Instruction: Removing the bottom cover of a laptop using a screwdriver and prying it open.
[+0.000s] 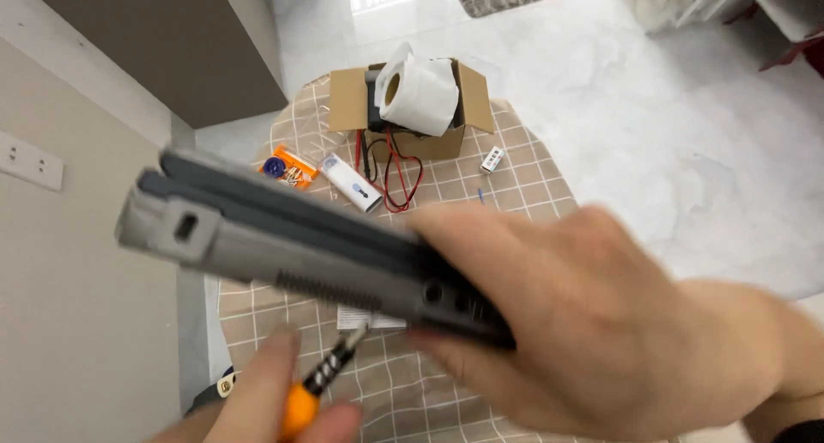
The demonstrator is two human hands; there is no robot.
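My right hand [584, 318] grips a grey laptop [283, 241], shut and held edge-on above the table, its vented side and ports facing me. My left hand [275, 400] comes in at the bottom holding a screwdriver [322, 383] with an orange handle and a black knurled neck. Its tip touches or nearly touches the laptop's lower edge near the vent. The picture is blurred by motion.
A round table with a beige checked cloth [515, 181] lies below. On it stand a cardboard box [468, 100] holding a toilet paper roll [421, 91], red and black leads [399, 172], a white oblong device [350, 183], an orange packet [287, 168] and a small white part [492, 159]. A wall with a socket [30, 161] is at left.
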